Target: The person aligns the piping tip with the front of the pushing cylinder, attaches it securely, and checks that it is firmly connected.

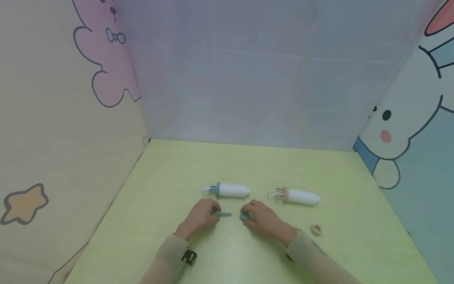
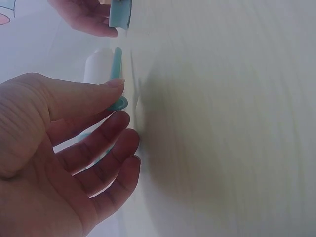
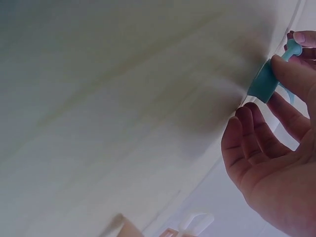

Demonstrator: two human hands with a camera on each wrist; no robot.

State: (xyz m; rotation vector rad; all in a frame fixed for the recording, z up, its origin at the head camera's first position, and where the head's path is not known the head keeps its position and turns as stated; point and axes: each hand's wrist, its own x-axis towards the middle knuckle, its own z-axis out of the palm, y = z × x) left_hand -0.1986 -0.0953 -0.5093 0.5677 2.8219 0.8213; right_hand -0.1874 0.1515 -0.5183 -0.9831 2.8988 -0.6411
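Observation:
My left hand (image 1: 214, 213) pinches a small teal pin (image 1: 224, 214) by its flat head (image 2: 118, 104) between thumb and forefinger, low over the green table (image 1: 227, 256). The pin's shaft points toward my right hand (image 1: 248, 217). That hand pinches a round teal cap (image 1: 244, 215) between thumb and fingers, as the right wrist view shows (image 3: 263, 81). Pin tip and cap are a short way apart. Just behind the hands lies a white cylinder with a blue end (image 1: 228, 190).
A second white cylinder with a beige end (image 1: 298, 196) lies to the right, and a beige ring (image 1: 315, 229) sits near my right wrist. Cartoon-printed panels wall the table on the left, back and right.

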